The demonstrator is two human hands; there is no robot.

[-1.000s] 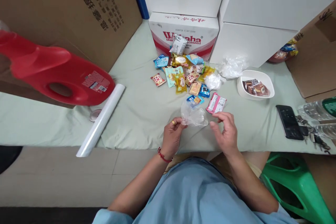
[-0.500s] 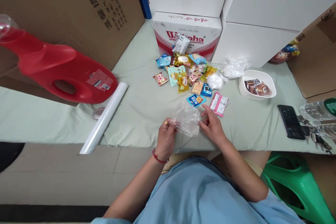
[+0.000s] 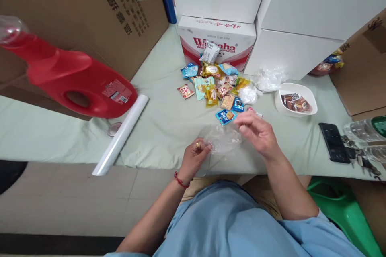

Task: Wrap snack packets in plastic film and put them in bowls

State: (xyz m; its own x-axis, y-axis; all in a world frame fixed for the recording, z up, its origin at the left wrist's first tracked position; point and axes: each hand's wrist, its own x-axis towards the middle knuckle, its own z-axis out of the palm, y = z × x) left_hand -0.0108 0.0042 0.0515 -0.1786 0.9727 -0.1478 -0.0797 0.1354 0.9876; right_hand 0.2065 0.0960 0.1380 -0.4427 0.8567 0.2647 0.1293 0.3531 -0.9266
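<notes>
Between finger and thumb, my left hand (image 3: 196, 154) pinches the left edge of a clear plastic bag (image 3: 223, 140), which lies spread just above the cloth. My right hand (image 3: 256, 134) is raised over the bag's right side, fingers loosely bent and thumb apart, with nothing seen in it. Behind it a pink packet (image 3: 259, 115) is mostly hidden. Just beyond the bag lies a blue biscuit packet (image 3: 225, 117). Several wrapped snacks are heaped farther back, among them a yellow packet (image 3: 211, 95) and a red-and-cream packet (image 3: 185, 91).
A white tub (image 3: 282, 106) with brown packets stands right, near crumpled clear plastic (image 3: 269, 79). A phone (image 3: 334, 142), keys (image 3: 362, 158) and bottles lie farther right. At left are a red jug (image 3: 81, 76) and a white roll (image 3: 122, 134). Cartons (image 3: 217, 34) line the back.
My right hand has lifted away from the bag's right side and now covers most of the pink packet. The bag is spread wider, and my left hand has shifted slightly right with it.
</notes>
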